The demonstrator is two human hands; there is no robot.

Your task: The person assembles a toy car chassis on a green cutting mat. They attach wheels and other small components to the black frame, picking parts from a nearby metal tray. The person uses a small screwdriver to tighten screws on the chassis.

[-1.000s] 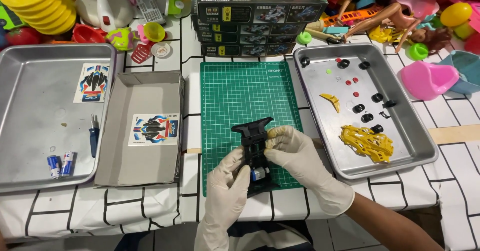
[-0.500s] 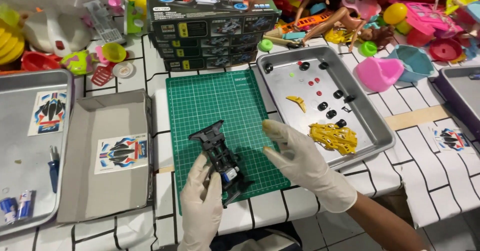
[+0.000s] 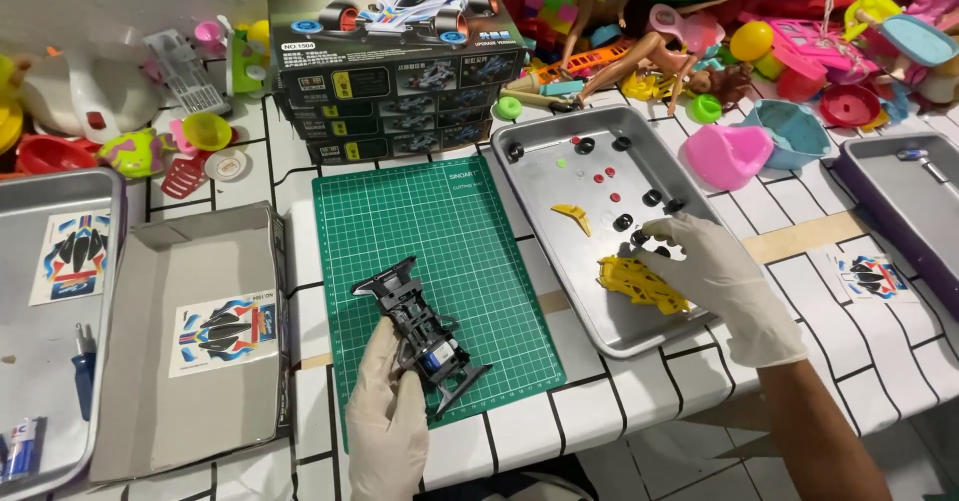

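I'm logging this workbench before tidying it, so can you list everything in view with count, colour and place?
cutting mat: one, green, centre of the table
toy car chassis: one, black, over the mat's lower part, held in the left hand
middle tray: one, silver metal, right of the mat
yellow car body: one, in the middle tray, near edge
small wheels: several, black, scattered in the middle tray
curved yellow part: one, in the middle tray
kit boxes: a stack, dark, behind the mat
shallow box lid: one, grey, left of the mat, sticker sheet inside
toy pile: many, mixed bright colours, far right
left hand: white glove, gripping the chassis
right hand: white glove, fingertips among the wheels
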